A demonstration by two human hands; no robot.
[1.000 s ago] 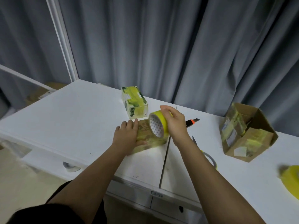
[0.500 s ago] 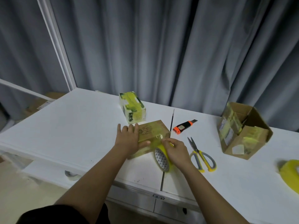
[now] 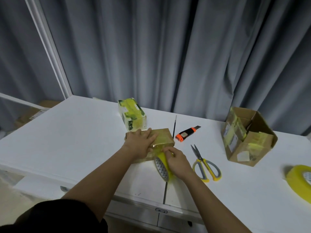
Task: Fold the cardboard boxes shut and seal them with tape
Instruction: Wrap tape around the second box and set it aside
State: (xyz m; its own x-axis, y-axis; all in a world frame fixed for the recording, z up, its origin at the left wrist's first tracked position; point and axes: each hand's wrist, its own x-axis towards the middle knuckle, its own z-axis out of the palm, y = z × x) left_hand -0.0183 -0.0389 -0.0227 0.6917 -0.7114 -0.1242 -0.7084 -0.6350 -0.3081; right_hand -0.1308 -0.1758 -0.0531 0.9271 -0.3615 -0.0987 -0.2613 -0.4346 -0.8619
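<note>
I see the left hand (image 3: 140, 143) lying flat, fingers straight and together, pressing down on top of the small brown box (image 3: 162, 137) at the middle of the white table (image 3: 75, 132). Right hand (image 3: 177, 161) sits just in front of that box, fingers curled round the yellow tape roll (image 3: 162, 166), which stands on edge touching the table and the box's near face; a strip of tape runs from the roll up onto the box's near edge under the thumb. Both forearms come in from the bottom of the view, angled toward each other. The box sits right beside the dark seam (image 3: 174, 130) between the two table halves, its right edge near the seam; the roll stands on the seam, not far from the table's front edge. Open tabletop to the left of the box, wide; less room on the right, with the scissors (image 3: 204, 163) near the right hand and the orange-black utility knife (image 3: 186, 134) just past the box's right corner. Counts: three boxes, namely the one under my hands, a taped white-and-green box (image 3: 132, 116) just behind it, and an open brown box (image 3: 247, 140) well apart at right; two tape rolls, the second roll (image 3: 298, 184) cut off by the right border; one pair of scissors; one knife. Grey curtain (image 3: 168, 56) behind the table's far edge.
</note>
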